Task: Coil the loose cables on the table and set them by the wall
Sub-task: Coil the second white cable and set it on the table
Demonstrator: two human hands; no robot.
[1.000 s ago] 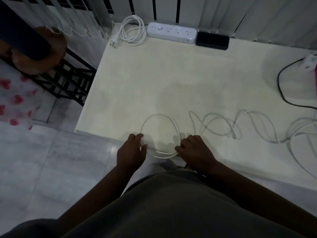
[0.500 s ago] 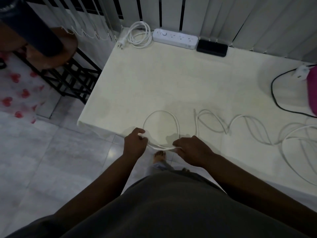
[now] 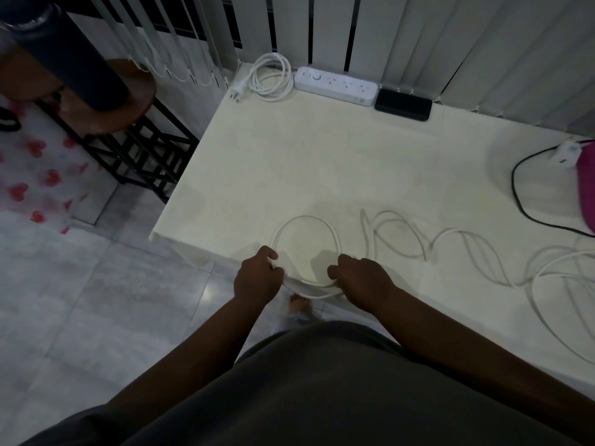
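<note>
A long white cable (image 3: 399,249) lies in loose waves across the near part of the cream table (image 3: 322,162). Its left end forms a round loop (image 3: 306,220) at the near edge. My left hand (image 3: 257,280) pinches the loop's left side. My right hand (image 3: 360,280) grips its right side, with strands running between the two hands. A coiled white cord (image 3: 272,77) with its plug lies at the far left corner by the blinds, next to a white power strip (image 3: 336,86).
A black box (image 3: 402,104) sits beside the power strip. A black cable (image 3: 521,201) runs from a white charger (image 3: 565,154) near a pink object (image 3: 587,188) at the right edge. A dark stool and a black rack (image 3: 138,146) stand left of the table.
The loop has been pulled rounder and a little nearer the table edge. Both hands stay on it, and the loose waves have drawn slightly leftward.
</note>
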